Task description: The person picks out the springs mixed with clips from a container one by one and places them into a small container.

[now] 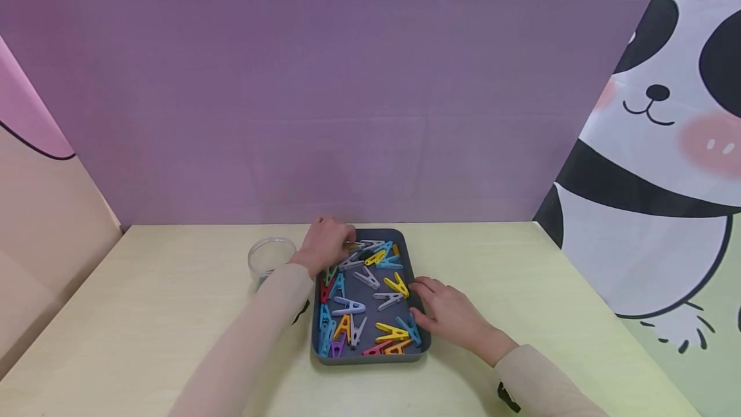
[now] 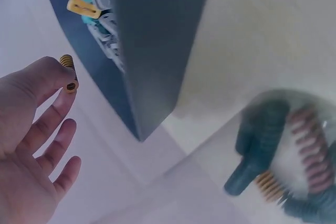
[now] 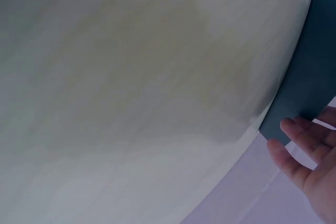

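Left hand [image 1: 324, 243] pinches yellow clip [image 2: 68, 73] at tray [image 1: 405, 256] far-left corner, beside cup [image 1: 270, 259]; right hand [image 1: 448, 314], fingers relaxed, steadies tray's right rim.

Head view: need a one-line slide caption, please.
Left hand pinches a yellow clip over the grey tray of coloured clips, right hand steadying its edge, clear cup alongside.

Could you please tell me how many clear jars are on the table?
1. The clear jar stands on the table, left of the grey tray, beside the left hand, which pinches a yellow peg. The arms may hide others.
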{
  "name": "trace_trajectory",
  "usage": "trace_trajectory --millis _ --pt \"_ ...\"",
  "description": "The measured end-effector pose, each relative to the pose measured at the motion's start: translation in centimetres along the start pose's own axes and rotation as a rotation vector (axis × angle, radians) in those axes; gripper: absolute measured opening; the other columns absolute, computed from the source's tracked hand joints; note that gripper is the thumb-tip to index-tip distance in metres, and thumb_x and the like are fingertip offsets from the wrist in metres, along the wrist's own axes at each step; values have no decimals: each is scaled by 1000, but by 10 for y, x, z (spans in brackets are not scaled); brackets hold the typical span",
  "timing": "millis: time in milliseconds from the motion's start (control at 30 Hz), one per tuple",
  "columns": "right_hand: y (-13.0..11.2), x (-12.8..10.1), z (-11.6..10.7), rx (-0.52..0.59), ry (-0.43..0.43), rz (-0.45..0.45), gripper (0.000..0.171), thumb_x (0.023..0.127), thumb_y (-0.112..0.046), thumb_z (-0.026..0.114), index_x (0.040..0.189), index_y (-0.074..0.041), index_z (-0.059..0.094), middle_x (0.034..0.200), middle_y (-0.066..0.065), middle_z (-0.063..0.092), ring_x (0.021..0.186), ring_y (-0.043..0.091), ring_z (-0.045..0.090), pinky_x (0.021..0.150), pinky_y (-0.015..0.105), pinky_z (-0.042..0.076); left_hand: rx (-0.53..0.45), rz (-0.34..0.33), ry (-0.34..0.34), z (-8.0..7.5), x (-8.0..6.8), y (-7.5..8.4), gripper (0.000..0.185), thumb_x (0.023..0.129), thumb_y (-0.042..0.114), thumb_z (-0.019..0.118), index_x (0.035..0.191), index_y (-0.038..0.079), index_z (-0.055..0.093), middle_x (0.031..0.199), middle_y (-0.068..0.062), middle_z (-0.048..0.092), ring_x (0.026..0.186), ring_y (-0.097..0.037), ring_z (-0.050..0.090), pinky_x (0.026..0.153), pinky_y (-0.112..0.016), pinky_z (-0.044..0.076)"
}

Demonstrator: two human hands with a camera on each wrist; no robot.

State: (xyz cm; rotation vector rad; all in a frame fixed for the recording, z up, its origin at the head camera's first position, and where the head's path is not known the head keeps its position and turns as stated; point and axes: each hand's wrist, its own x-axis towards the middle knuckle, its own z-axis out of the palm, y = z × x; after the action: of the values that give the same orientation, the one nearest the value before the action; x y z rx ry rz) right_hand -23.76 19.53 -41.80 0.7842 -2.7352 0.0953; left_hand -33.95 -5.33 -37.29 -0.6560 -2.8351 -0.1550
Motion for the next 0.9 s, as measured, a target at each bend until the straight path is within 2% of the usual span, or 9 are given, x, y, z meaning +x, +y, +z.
trace_trajectory --millis 233,533,800,900 --pt "1 1 0 -4 15 -13 44 82 -34 62 116 -5 58 118 11 58 97 24 61 82 38 50 12 49 20 -20 -8 -1 15 78 24 70 92 21 70 92 6 68 94 -19 52 88 -38 37" --pt "-2 0 0 -3 5 -12 45 83 -35 61 116 -6 57 118 10 58 96 23 61 82 37 50 -11 101 50 -29 -26 -15 15 77 22 71 92 21 69 93 7 67 96 -18 50 92 -40 37" --pt "-2 1 0 -3 8 -13 44 83 -35 60 116 -6 57 118 11 58 97 24 61 83 37 50 -14 154 105 -39 -46 -28 12 77 18 69 89 20 68 88 7 66 90 -17 50 86 -39 38" --pt "-3 1 1 3 9 -11 44 83 -34 61 116 -5 57 118 11 58 98 24 61 83 38 50 -17 145 111 -43 -54 -34 11 76 17 69 87 20 68 87 7 66 90 -17 49 85 -39 38"
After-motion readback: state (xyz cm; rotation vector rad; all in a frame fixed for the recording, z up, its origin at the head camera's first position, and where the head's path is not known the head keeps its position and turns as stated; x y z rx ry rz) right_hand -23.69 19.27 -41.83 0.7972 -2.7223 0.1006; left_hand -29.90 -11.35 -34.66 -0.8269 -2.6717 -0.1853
